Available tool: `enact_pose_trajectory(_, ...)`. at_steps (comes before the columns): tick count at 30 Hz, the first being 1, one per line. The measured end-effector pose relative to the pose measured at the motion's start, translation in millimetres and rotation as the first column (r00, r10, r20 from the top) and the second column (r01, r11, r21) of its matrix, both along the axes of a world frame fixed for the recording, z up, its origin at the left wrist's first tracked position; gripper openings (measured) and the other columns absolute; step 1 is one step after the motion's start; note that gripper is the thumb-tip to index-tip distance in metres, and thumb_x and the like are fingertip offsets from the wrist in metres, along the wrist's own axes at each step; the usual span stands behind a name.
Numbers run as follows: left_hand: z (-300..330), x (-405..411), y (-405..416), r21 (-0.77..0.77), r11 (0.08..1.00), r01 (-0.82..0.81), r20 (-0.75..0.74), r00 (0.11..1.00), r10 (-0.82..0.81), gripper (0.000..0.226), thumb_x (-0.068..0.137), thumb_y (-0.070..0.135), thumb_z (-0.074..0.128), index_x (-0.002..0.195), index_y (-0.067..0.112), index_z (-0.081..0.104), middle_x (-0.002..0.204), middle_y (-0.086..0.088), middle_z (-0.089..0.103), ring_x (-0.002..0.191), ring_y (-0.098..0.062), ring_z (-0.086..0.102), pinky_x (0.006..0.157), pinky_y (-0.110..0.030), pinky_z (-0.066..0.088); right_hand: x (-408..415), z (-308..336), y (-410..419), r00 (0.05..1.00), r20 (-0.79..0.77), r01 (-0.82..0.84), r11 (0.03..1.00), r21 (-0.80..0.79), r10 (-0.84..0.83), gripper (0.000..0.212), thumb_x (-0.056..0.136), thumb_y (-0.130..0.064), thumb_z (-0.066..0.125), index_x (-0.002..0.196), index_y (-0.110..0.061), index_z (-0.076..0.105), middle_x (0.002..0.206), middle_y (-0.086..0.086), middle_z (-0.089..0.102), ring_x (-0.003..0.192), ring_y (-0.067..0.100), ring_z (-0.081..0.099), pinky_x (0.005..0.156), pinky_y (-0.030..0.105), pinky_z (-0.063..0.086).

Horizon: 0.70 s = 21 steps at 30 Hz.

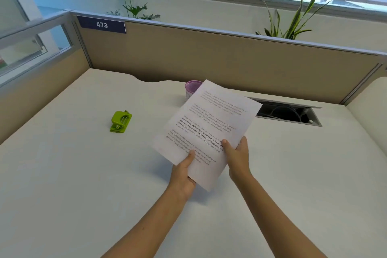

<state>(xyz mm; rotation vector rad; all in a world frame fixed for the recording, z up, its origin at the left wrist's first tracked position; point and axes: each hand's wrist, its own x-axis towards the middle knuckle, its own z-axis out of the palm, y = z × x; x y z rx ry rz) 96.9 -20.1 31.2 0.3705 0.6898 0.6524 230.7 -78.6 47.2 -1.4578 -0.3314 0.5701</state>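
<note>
A printed sheet of white paper [209,123] is held up above the white desk [73,174], tilted to the right. My left hand [183,176] pinches its lower edge, thumb on top and fingers hidden underneath. My right hand [237,158] grips the right side near the lower corner, thumb on the printed face. A green hole punch [120,122] sits on the desk to the left, apart from both hands.
A purple cup [191,89] stands behind the paper, partly hidden by it. An open cable slot [289,113] is cut into the desk at the back right. Beige partition panels [209,58] close the desk at the back and left.
</note>
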Motion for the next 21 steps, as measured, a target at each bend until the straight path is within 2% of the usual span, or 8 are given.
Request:
enact_pose_trajectory(4, -8, -17, 10, -0.016, 0.998, -0.057, -0.022, 0.998, 0.057, 0.037, 0.084, 0.007, 0.064, 0.12, 0.013, 0.061, 0.11, -0.011, 0.072, 0.094, -0.024, 0.071, 0.069, -0.036, 0.061, 3, -12, 0, 1.0, 0.028, 0.008, 0.995, -0.099, -0.005, 0.032, 0.089, -0.011, 0.06, 0.115, -0.024, 0.046, 0.118, 0.0, 0.06, 0.106, 0.021, 0.06, 0.091, 0.04, 0.052)
enact_pose_trajectory(8, -12, -50, 44, -0.014, 0.994, -0.108, -0.046, 0.993, 0.107, 0.029, 0.09, 0.012, 0.058, 0.119, 0.015, 0.061, 0.111, -0.01, 0.07, 0.094, -0.024, 0.069, 0.066, -0.034, 0.061, 8, -20, -4, 1.0, 0.007, -0.021, 0.991, -0.132, 0.022, 0.027, 0.09, -0.012, 0.061, 0.115, -0.019, 0.052, 0.114, 0.002, 0.064, 0.097, 0.019, 0.065, 0.08, 0.033, 0.054)
enact_pose_trajectory(11, -11, -78, 78, 0.073, 0.987, -0.145, -0.078, 0.986, 0.151, 0.02, 0.092, 0.017, 0.057, 0.111, 0.02, 0.062, 0.11, -0.002, 0.072, 0.094, -0.019, 0.071, 0.074, -0.034, 0.057, 6, -24, -5, 0.999, 0.003, -0.053, 0.987, -0.149, 0.054, 0.024, 0.09, -0.013, 0.062, 0.114, -0.014, 0.059, 0.108, 0.003, 0.069, 0.093, 0.021, 0.068, 0.074, 0.032, 0.056)
enact_pose_trajectory(13, -7, -95, 102, 0.254, 0.956, -0.147, -0.208, 0.957, 0.202, 0.017, 0.092, 0.017, 0.056, 0.106, 0.022, 0.063, 0.108, -0.001, 0.073, 0.093, -0.016, 0.071, 0.078, -0.032, 0.053, 0, -28, -4, 0.997, 0.003, -0.077, 0.982, -0.171, 0.079, 0.024, 0.09, -0.015, 0.063, 0.113, -0.014, 0.061, 0.106, 0.002, 0.071, 0.09, 0.02, 0.07, 0.07, 0.029, 0.057)
enact_pose_trajectory(15, -2, -110, 131, 0.531, 0.846, -0.048, -0.413, 0.857, 0.308, 0.015, 0.091, 0.017, 0.057, 0.103, 0.023, 0.063, 0.104, -0.001, 0.074, 0.091, -0.013, 0.071, 0.075, -0.027, 0.05, -9, -32, -1, 0.995, -0.009, -0.096, 0.98, -0.175, 0.096, 0.02, 0.089, -0.015, 0.063, 0.109, -0.016, 0.063, 0.104, 0.0, 0.072, 0.085, 0.016, 0.071, 0.062, 0.022, 0.057)
enact_pose_trajectory(17, -1, -119, 164, 0.723, 0.68, 0.122, -0.544, 0.707, 0.451, 0.018, 0.089, 0.015, 0.059, 0.105, 0.019, 0.065, 0.101, -0.004, 0.072, 0.094, -0.018, 0.068, 0.075, -0.024, 0.047, -20, -38, 3, 0.994, -0.028, -0.107, 0.978, -0.182, 0.104, 0.018, 0.088, -0.014, 0.065, 0.106, -0.017, 0.064, 0.103, 0.002, 0.072, 0.084, 0.016, 0.072, 0.061, 0.024, 0.057)
enact_pose_trajectory(19, -4, -124, 201, 0.764, 0.586, 0.271, -0.617, 0.574, 0.538, 0.027, 0.087, 0.013, 0.059, 0.114, 0.012, 0.062, 0.107, -0.01, 0.069, 0.099, -0.026, 0.064, 0.081, -0.026, 0.046, -32, -44, 8, 0.994, -0.049, -0.11, 0.976, -0.188, 0.102, 0.016, 0.087, -0.013, 0.066, 0.102, -0.019, 0.066, 0.102, 0.002, 0.073, 0.083, 0.018, 0.073, 0.064, 0.027, 0.058)
enact_pose_trajectory(21, -8, -124, 236, 0.703, 0.598, 0.385, -0.706, 0.485, 0.517, 0.04, 0.087, 0.014, 0.06, 0.126, 0.008, 0.053, 0.121, -0.016, 0.06, 0.107, -0.033, 0.059, 0.091, -0.036, 0.048, -45, -50, 14, 0.993, -0.066, -0.104, 0.976, -0.19, 0.093, 0.015, 0.087, -0.013, 0.067, 0.099, -0.021, 0.066, 0.1, 0.001, 0.074, 0.081, 0.017, 0.073, 0.063, 0.027, 0.058)
